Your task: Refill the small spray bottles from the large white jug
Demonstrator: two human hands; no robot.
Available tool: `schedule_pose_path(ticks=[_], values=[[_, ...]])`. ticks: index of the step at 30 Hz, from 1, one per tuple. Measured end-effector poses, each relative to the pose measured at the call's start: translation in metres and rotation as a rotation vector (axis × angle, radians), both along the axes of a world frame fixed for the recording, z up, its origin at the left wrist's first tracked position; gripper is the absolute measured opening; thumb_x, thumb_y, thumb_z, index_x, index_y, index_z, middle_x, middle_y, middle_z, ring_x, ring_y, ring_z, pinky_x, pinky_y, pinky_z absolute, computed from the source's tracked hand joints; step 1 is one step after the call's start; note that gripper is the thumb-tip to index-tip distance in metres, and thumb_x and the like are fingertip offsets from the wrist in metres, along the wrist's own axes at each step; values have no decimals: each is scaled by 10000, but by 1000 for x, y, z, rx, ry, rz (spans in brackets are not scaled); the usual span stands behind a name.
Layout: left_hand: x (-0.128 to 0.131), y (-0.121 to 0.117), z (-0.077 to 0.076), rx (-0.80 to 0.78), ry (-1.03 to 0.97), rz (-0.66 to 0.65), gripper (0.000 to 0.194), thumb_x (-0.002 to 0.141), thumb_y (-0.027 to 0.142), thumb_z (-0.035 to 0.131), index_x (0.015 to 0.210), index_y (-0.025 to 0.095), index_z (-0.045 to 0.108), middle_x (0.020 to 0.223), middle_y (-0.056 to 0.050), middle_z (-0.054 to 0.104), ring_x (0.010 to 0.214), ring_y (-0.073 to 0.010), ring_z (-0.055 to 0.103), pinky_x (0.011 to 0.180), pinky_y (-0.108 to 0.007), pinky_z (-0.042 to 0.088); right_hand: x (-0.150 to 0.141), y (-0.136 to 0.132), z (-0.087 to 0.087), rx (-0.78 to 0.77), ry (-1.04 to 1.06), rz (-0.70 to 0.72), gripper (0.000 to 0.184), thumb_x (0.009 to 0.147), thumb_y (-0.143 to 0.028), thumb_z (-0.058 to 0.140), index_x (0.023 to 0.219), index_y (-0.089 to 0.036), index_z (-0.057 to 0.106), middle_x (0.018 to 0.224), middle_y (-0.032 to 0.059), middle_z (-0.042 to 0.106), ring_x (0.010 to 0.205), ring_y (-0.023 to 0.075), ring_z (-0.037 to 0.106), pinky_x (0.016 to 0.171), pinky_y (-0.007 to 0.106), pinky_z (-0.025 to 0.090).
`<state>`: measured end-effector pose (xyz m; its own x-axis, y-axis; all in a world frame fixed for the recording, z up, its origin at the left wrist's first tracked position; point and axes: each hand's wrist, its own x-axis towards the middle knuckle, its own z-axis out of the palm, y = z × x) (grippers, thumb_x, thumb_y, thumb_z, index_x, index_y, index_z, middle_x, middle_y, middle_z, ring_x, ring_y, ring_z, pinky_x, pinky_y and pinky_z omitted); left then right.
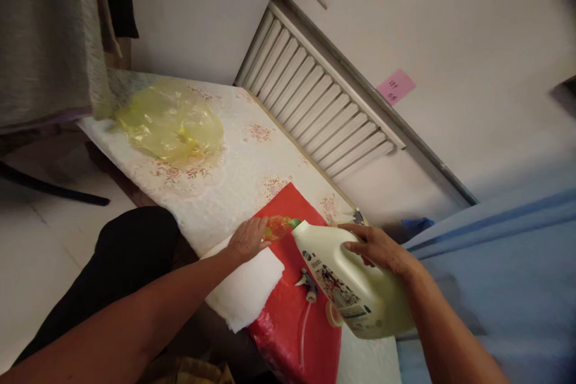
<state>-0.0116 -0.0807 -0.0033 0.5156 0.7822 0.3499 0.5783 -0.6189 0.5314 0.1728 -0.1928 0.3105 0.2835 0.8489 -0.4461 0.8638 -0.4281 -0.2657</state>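
Observation:
My right hand [375,247] grips the handle of a large cream detergent jug [348,285] and holds it tipped, its green spout [296,223] aimed left. My left hand [246,239] is closed around a small clear orange bottle [278,227] that lies right at the jug's spout. Both are above a red bag [294,318] on the table. A folded white cloth [249,291] lies under my left wrist. A spray trigger head with its tube [308,288] rests on the red bag below the jug.
The table has a white floral cover [234,156], with a crumpled yellow plastic bag [173,123] at its far end. A white radiator [315,96] runs along the wall. Blue fabric [504,264] lies at the right. My dark-clad knee [130,246] is beside the table's left edge.

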Motion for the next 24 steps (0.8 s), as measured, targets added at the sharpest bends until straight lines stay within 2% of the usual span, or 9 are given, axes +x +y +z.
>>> schedule_pose_path(ticks=[17, 24], values=[[0, -1, -2, 76, -34, 17, 545, 900, 453, 640, 1322, 144, 486, 1162, -146, 650, 1109, -287, 616, 937, -384, 472, -2, 0, 2, -15, -18, -14, 573, 839, -259, 598, 1404, -165, 571, 688, -15, 601, 470, 89, 468, 477, 230, 408], [-1, -1, 5, 54, -15, 15, 520, 923, 521, 588, 1274, 142, 524, 1060, -127, 660, 1009, -279, 633, 888, -384, 484, 1, 0, 0, -6, -18, -19, 585, 840, -255, 605, 1413, -148, 560, 692, -13, 600, 456, 82, 459, 466, 230, 398]])
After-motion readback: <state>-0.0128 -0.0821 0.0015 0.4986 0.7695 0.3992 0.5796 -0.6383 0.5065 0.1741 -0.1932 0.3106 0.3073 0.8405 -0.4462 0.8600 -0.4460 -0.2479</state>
